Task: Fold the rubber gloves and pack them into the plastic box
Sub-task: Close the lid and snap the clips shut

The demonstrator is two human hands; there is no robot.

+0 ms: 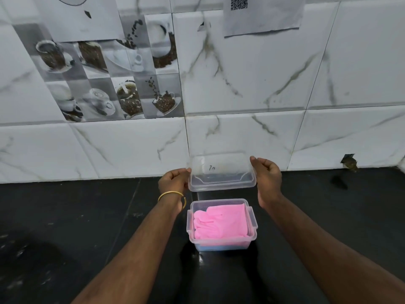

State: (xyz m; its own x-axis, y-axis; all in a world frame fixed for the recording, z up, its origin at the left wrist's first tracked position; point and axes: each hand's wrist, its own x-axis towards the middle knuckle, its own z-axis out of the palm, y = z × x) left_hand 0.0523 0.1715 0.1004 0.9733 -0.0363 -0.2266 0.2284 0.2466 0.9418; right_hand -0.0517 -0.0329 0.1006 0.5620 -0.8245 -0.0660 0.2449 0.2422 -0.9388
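A clear plastic box stands on the black counter in the middle. Folded pink rubber gloves lie inside it, filling it nearly to the rim, with something blue under them at the bottom. Beyond the box I hold its clear lid tilted up in the air, underside toward me. My left hand grips the lid's left end and my right hand grips its right end. A gold bangle sits on my left wrist.
The black counter runs to a tiled wall right behind the lid. A paper sheet with a printed code hangs on the wall. A small dark hole marks the wall's base at right.
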